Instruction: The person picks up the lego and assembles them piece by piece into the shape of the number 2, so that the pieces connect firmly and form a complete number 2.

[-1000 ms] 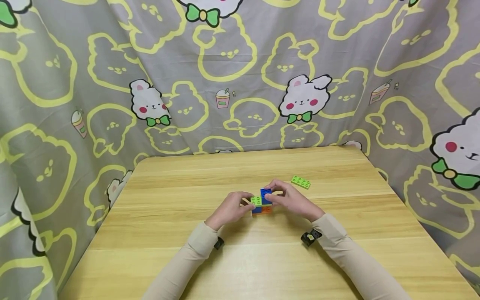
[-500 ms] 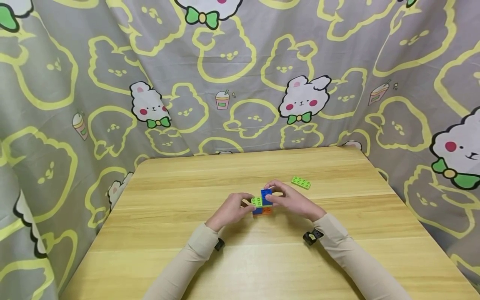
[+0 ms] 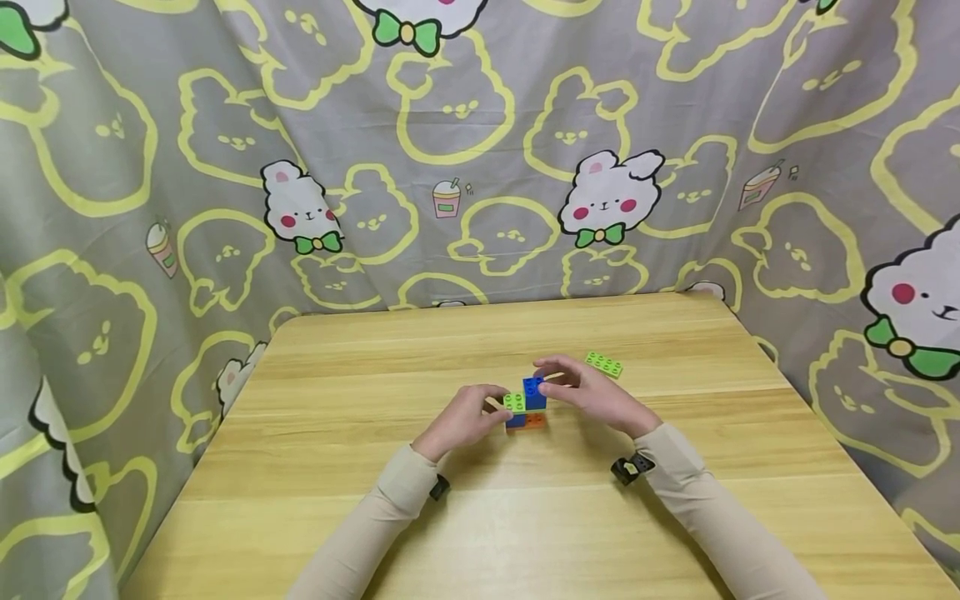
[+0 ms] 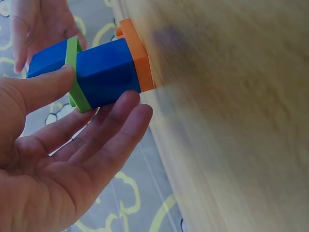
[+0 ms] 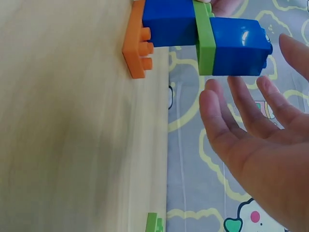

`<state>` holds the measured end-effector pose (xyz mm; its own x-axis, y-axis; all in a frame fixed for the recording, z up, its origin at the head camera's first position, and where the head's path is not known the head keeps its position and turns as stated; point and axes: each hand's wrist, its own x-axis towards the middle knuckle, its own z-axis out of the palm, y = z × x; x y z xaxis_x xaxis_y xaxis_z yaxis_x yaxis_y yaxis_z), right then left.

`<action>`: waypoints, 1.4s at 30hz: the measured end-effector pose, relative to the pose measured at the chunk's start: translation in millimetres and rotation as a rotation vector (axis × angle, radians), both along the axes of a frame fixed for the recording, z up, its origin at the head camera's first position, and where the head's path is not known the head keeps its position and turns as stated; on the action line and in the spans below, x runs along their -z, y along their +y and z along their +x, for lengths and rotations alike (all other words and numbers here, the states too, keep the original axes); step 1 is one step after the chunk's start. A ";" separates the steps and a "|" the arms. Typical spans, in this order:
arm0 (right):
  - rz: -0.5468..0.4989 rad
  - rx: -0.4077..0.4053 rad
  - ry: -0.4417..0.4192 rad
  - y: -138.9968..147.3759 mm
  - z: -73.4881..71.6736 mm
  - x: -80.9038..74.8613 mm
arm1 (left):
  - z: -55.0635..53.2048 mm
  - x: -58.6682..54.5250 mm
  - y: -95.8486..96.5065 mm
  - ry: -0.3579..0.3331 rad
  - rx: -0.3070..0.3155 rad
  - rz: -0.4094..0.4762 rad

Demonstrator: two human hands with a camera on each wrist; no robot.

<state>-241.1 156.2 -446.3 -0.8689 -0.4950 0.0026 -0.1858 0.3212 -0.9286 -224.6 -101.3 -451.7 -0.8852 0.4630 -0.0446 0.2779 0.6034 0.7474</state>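
Observation:
A small stack of toy building blocks stands on the table. At its base is a flat orange block [image 5: 135, 41], with a blue brick [image 4: 107, 72] on one end of it. A thin green block [image 3: 513, 403] lies across that brick, and a second blue brick [image 5: 239, 47] sits on the green block's right end. My left hand [image 3: 459, 422] holds the stack from the left, thumb against the green block's edge and fingers along the lower brick. My right hand [image 3: 600, 398] is beside the upper brick, its fingers spread and apart from it in the right wrist view.
Another flat green studded block [image 3: 603, 364] lies on the wooden table [image 3: 360, 367], behind the right hand. A patterned grey curtain [image 3: 480, 167] hangs around the table's back and sides.
My right hand has let go of the upper blue brick and moved slightly to the right. The left hand stays on the stack, and the upper brick remains on the green block.

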 end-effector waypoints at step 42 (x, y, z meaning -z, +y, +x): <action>0.254 0.307 0.136 101.7 -25.6 -3.8 | 1.3 1.0 -1.5 0.011 0.003 -0.004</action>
<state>-266.7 257.9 -442.5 -0.9763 -0.2127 0.0391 -0.1614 0.5963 -0.7864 -223.2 -102.8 -452.7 -0.8842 0.4656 -0.0368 0.2880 0.6055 0.7419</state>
